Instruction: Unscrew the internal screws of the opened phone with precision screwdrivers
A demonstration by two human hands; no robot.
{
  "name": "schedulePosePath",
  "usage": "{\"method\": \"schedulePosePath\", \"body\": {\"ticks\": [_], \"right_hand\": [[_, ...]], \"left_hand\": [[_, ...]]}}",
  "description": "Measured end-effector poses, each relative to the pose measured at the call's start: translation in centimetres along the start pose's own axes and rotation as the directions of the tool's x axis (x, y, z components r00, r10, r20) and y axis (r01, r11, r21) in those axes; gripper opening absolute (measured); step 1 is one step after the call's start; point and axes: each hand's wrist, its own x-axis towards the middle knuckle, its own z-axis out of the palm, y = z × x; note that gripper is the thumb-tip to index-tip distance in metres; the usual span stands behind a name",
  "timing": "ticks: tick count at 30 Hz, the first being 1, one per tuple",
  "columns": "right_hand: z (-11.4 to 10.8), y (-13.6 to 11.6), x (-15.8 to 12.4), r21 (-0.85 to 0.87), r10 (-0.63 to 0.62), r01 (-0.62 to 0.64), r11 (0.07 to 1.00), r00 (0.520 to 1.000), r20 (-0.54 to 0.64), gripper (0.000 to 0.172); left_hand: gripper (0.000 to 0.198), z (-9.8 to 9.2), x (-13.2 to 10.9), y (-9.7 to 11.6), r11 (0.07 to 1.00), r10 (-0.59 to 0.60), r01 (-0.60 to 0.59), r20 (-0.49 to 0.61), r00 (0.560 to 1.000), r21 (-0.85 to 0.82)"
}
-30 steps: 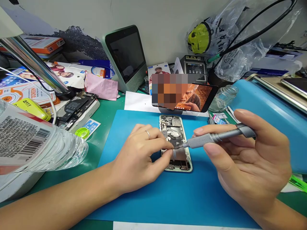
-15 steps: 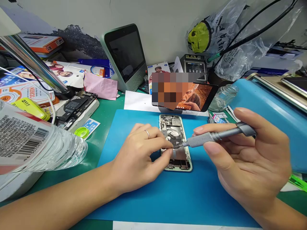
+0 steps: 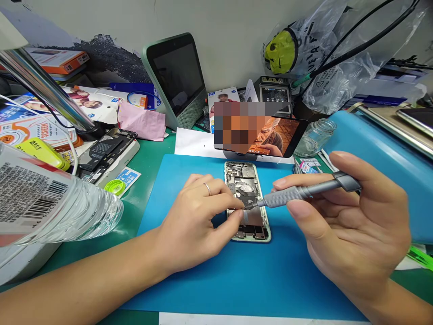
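Note:
An opened phone (image 3: 252, 219) with its inner parts bare lies on a blue mat (image 3: 216, 289). Over its left edge, my left hand (image 3: 199, 216), with a ring on one finger, is closed in a pinch of thumb and forefinger. The pinch meets the thin tip of a grey screwdriver (image 3: 287, 197); what it holds there is too small to make out. My right hand (image 3: 358, 225) grips the screwdriver by its knurled barrel and end cap, the shaft tilted down to the left across the phone.
Behind the phone a tablet (image 3: 287, 140) plays a video, a glass jar (image 3: 316, 137) beside it. At left stand a water bottle (image 3: 67, 198), a lamp pole (image 3: 50, 85) and another opened phone (image 3: 104, 155). A smart display (image 3: 177, 76) leans near the wall. A blue case (image 3: 372, 171) lies at right.
Almost nothing has moved; both hands, the screwdriver and the phone keep their places. The picture on the tablet differs slightly.

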Motion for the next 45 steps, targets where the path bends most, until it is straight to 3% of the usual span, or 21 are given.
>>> {"method": "schedulePosePath", "body": {"ticks": [21,38,40,42,45], "right_hand": [[-0.1,0.0,0.1,0.019,-0.005,0.005,1.000,1.000,0.005,0.070],[-0.1,0.3,0.1,0.005,0.014,-0.014,1.000,0.999,-0.042,0.067],[-0.1,0.5,0.1,0.012,0.018,-0.018,1.000,0.999,-0.042,0.067],[-0.1,0.6,0.2,0.012,0.022,-0.021,1.000,0.999,-0.039,0.067],[0.0,0.6,0.3,0.011,-0.005,0.005,1.000,1.000,-0.021,0.066]], "left_hand": [[0.012,0.1,-0.1,0.0,0.999,0.032,-0.032,-0.015,0.999,0.000],[0.015,0.1,-0.1,0.1,0.994,-0.094,0.096,-0.034,0.995,0.046],[0.017,0.1,-0.3,0.3,0.995,-0.040,0.044,-0.040,0.998,0.093],[0.019,0.1,-0.8,0.8,0.984,0.092,-0.091,-0.002,0.996,0.152],[0.022,0.4,-1.7,2.1,0.923,0.290,-0.307,0.104,0.951,0.234]]}}
